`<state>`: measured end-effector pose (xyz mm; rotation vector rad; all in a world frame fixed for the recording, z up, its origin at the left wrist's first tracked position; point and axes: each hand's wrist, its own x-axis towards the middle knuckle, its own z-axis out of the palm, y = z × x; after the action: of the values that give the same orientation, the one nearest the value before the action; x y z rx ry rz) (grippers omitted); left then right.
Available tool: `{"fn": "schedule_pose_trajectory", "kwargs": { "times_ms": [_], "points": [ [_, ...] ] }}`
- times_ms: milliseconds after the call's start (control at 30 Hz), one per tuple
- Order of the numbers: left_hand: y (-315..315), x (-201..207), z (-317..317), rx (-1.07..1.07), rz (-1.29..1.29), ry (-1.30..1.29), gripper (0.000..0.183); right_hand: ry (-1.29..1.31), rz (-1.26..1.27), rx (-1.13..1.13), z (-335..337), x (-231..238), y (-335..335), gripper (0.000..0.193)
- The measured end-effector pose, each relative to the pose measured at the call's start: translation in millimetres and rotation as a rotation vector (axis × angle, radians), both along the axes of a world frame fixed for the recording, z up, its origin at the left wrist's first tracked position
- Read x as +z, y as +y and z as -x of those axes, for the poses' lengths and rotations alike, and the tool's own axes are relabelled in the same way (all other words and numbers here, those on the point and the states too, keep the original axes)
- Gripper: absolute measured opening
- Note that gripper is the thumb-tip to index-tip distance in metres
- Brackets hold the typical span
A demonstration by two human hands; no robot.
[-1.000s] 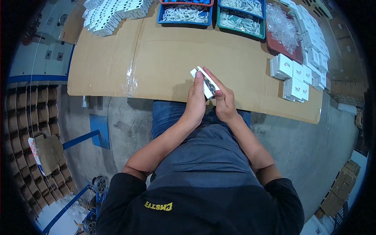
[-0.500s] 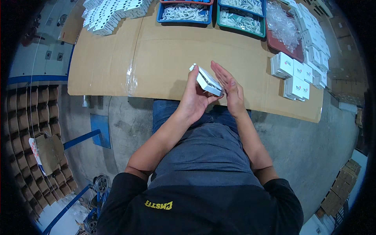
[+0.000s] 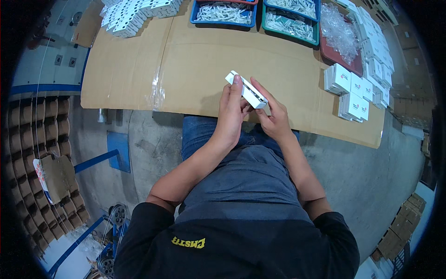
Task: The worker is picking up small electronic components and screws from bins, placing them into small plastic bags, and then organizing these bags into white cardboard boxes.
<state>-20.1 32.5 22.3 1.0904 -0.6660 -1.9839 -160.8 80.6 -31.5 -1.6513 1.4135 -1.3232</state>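
Note:
Above the near edge of the cardboard-covered table (image 3: 200, 60), I hold a small white box (image 3: 254, 96) tilted between both hands. My left hand (image 3: 231, 109) is closed round its left side, with the thumb lying along the top near a raised end flap. My right hand (image 3: 275, 117) grips the lower right end, fingers behind the box and thumb at its near corner. A dark slot or gap runs along the box's upward side; what lies inside is too small to make out.
Stacked white boxes (image 3: 355, 95) stand at the right, and more white boxes (image 3: 127, 21) at the far left. Along the back are a blue tray (image 3: 223, 26) and a green tray (image 3: 290, 38) of small white pieces. A red tray (image 3: 331, 55) holds clear plastic bags (image 3: 341, 32).
My right hand, flat and spread beside the box before, has closed on its right end. The box has turned slightly, and my left thumb has shifted along it.

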Motion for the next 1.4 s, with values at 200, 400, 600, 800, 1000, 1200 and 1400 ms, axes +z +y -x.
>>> {"fn": "schedule_pose_trajectory", "kwargs": {
  "times_ms": [200, 400, 600, 800, 1000, 1200, 1400],
  "points": [
    [-1.0, -7.2, -1.5, -0.010, 0.075, -0.015, 0.052, 0.010, 0.004, 0.011, -0.6, -2.1, -0.3, 0.064],
    [-2.3, -13.3, -1.3, 0.007, 0.179, -0.024, 0.041, 0.020, 0.021, 0.010, -2.6, 0.2, -2.4, 0.067],
    [-13.8, -15.6, -18.7, -0.018, 0.560, -0.206, 0.071, -0.254, -0.221, 0.158, 16.5, 26.6, 0.8, 0.071],
    [-5.8, -15.2, -14.6, -0.144, 0.647, -0.143, 0.079, -0.442, -0.188, 0.124, 0.5, 35.9, -5.1, 0.066],
    [-3.8, -10.4, -7.9, -0.125, 0.051, 0.097, 0.066, -0.299, -0.132, 0.088, -5.9, 22.4, -3.3, 0.062],
    [3.1, -13.8, 0.2, -0.045, -0.074, 0.158, 0.052, -0.167, -0.112, 0.016, -14.1, 12.6, -3.5, 0.057],
    [6.5, -17.5, 5.0, 0.064, -0.048, 0.196, 0.047, -0.259, -0.190, -0.010, -22.7, 19.3, 1.9, 0.056]
  ]
}}
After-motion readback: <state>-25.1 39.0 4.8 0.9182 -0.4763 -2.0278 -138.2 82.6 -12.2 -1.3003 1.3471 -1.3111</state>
